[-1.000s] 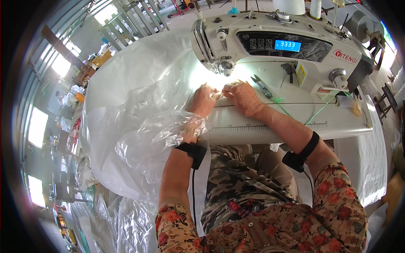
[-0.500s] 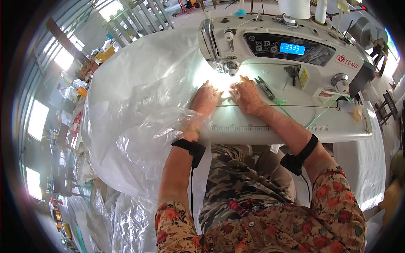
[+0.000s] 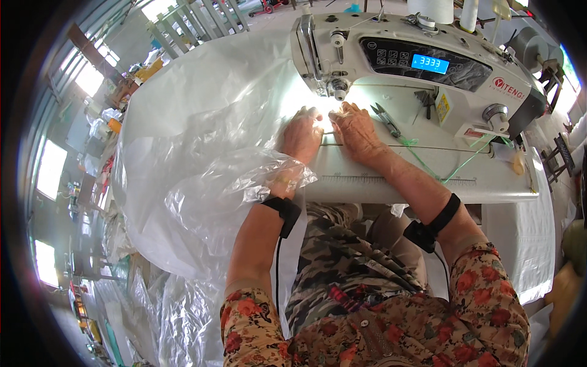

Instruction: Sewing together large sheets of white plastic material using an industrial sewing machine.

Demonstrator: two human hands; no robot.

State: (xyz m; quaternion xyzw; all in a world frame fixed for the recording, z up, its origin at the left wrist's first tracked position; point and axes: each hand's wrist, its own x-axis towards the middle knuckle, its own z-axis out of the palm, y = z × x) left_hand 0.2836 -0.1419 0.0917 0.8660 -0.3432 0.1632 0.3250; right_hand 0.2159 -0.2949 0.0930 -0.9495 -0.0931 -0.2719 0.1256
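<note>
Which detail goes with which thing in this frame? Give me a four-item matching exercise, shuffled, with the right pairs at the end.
Things:
1. thread snips
2. plastic sheeting
3. display
4. left hand and right hand

Details:
A. lit blue
B. crinkled and translucent, spread out left of the sewing machine
C. bare, side by side in bright light
D. lying on the sewing table, just right of both hands

Right pairs: 1-D, 2-B, 3-A, 4-C
</note>
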